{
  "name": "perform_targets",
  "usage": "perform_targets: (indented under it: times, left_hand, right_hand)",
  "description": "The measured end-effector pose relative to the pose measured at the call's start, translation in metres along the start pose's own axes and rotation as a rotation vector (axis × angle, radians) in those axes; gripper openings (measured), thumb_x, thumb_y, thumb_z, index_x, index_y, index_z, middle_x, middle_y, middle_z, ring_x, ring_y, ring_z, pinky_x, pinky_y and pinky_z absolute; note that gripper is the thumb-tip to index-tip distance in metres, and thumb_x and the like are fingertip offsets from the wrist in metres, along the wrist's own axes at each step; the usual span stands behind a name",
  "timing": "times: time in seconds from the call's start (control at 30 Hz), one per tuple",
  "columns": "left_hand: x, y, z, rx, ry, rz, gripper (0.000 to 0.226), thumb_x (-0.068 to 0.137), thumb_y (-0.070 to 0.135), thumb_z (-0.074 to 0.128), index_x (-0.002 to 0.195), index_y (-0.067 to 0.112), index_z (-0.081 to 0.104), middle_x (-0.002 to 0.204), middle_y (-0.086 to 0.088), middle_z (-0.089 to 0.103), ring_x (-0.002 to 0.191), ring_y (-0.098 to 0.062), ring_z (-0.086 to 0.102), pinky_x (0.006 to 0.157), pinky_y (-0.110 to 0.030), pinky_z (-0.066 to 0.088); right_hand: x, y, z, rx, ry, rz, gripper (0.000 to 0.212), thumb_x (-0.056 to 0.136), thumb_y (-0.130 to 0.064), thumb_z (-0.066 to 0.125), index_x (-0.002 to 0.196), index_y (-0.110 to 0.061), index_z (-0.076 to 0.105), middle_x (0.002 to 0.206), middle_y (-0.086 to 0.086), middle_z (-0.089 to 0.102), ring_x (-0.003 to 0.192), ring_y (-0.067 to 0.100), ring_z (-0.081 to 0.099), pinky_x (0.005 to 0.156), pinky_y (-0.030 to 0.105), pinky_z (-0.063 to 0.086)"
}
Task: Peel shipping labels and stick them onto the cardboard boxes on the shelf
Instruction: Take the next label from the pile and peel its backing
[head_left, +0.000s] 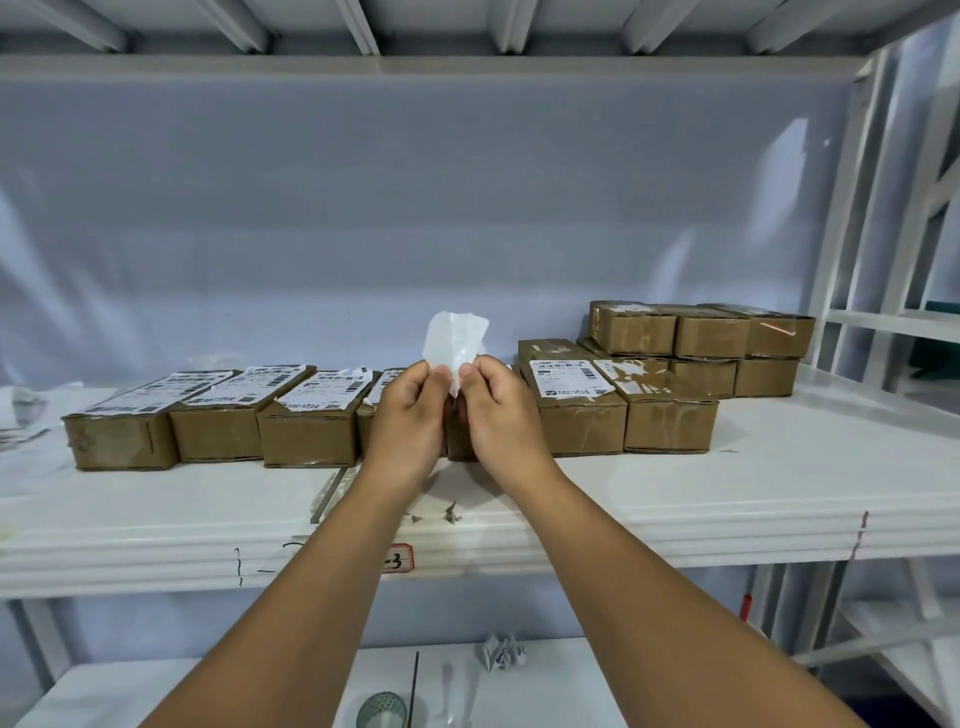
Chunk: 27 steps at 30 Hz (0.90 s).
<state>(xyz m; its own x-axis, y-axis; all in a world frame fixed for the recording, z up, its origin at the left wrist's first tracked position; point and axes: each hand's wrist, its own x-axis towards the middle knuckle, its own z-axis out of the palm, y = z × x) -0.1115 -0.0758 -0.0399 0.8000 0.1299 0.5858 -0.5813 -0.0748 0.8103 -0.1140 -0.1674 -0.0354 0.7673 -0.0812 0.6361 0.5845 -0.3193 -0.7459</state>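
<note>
A white shelf (675, 499) runs across the view. A pale blue-grey sheet (363, 208) forms its back, and the ribbed underside of an upper shelf (415, 31) is overhead. White frame uprights (841, 234) close the right end, and a lower shelf (571, 686) shows at the bottom.

At the far left lies a crumpled clear wrapper (23, 410). A row of cardboard boxes (218, 426) stands side by side, and at the right a stack (711, 332) of more boxes sits farther back. Both forearms reach in from the near edge and cover the middle of the row. The left hand (410, 415) and right hand (498, 415) each pinch the lower edge of a white label sheet (457, 343), holding it upright above the middle boxes. Paper scraps (452, 512) lie near the front edge, above a red-bordered tag (400, 558). The lower shelf holds a crumpled paper (501, 652) and a round mesh piece (382, 709).

The row has seven boxes, two of them partly hidden by the hands, and five show printed labels (569, 376). The stack has three boxes on top; those beneath cannot be counted.
</note>
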Motion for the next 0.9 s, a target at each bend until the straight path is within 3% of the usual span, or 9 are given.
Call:
perform_targets:
  times: [0.2, 0.33, 0.5, 0.63, 0.77, 0.87, 0.9]
  left_hand:
    - [0.001, -0.001, -0.003, -0.119, -0.012, -0.037, 0.033, 0.096, 0.016, 0.044, 0.063, 0.014, 0.050, 0.053, 0.003, 0.042, 0.054, -0.011, 0.037, 0.058, -0.031, 0.030]
    - [0.000, 0.003, -0.002, -0.236, 0.045, -0.090, 0.038, 0.096, 0.008, 0.040, 0.060, 0.015, 0.050, 0.048, 0.008, 0.037, 0.051, -0.009, 0.033, 0.051, -0.025, 0.027]
    - [0.001, 0.009, 0.000, -0.316, 0.073, -0.140, 0.034, 0.095, 0.004, 0.039, 0.063, 0.012, 0.050, 0.053, 0.002, 0.039, 0.044, -0.005, 0.034, 0.045, -0.020, 0.026]
    - [0.001, 0.007, -0.002, -0.207, 0.131, -0.103, 0.031, 0.092, 0.010, 0.045, 0.061, 0.011, 0.048, 0.053, 0.002, 0.041, 0.047, -0.007, 0.036, 0.053, -0.027, 0.029]
    - [-0.004, 0.007, -0.001, -0.050, 0.067, 0.002, 0.044, 0.085, 0.053, 0.056, 0.064, 0.014, 0.051, 0.055, 0.006, 0.047, 0.054, -0.009, 0.044, 0.054, -0.023, 0.037]
    - [-0.004, 0.002, 0.000, 0.030, 0.105, 0.039, 0.043, 0.091, 0.047, 0.053, 0.064, 0.013, 0.051, 0.056, 0.001, 0.049, 0.055, -0.016, 0.045, 0.056, -0.030, 0.038]
    - [-0.003, 0.000, -0.001, 0.071, 0.140, 0.055, 0.041, 0.095, 0.040, 0.050, 0.064, 0.013, 0.051, 0.057, -0.002, 0.049, 0.056, -0.018, 0.044, 0.056, -0.032, 0.037]
  right_hand:
    - [0.004, 0.002, -0.002, 0.313, -0.031, 0.144, 0.037, 0.096, -0.009, 0.045, 0.059, -0.014, 0.045, 0.043, -0.007, 0.041, 0.042, 0.004, 0.035, 0.051, 0.023, 0.030]
    - [0.005, 0.001, -0.003, 0.430, -0.061, 0.173, 0.036, 0.095, -0.005, 0.044, 0.060, -0.012, 0.046, 0.040, -0.008, 0.040, 0.040, 0.005, 0.033, 0.047, 0.021, 0.028]
    - [0.005, -0.002, -0.006, 0.531, -0.051, 0.215, 0.033, 0.093, -0.002, 0.043, 0.061, -0.010, 0.046, 0.039, -0.007, 0.038, 0.037, 0.007, 0.032, 0.042, 0.018, 0.025]
    - [0.003, 0.001, -0.003, 0.354, -0.025, 0.092, 0.035, 0.092, -0.007, 0.046, 0.058, -0.014, 0.046, 0.040, -0.009, 0.040, 0.044, 0.010, 0.036, 0.048, 0.026, 0.028]
    - [0.000, 0.004, 0.003, 0.187, -0.066, -0.029, 0.029, 0.080, -0.026, 0.044, 0.052, -0.021, 0.045, 0.049, -0.007, 0.043, 0.054, 0.014, 0.039, 0.056, 0.032, 0.033]
    - [-0.003, 0.003, 0.002, 0.298, -0.078, -0.020, 0.032, 0.083, -0.027, 0.045, 0.059, -0.007, 0.048, 0.051, -0.001, 0.044, 0.049, 0.011, 0.038, 0.050, 0.028, 0.032]
    - [-0.003, 0.002, 0.002, 0.324, -0.095, -0.027, 0.035, 0.088, -0.027, 0.047, 0.058, -0.011, 0.048, 0.048, -0.005, 0.045, 0.045, 0.008, 0.039, 0.047, 0.025, 0.033]
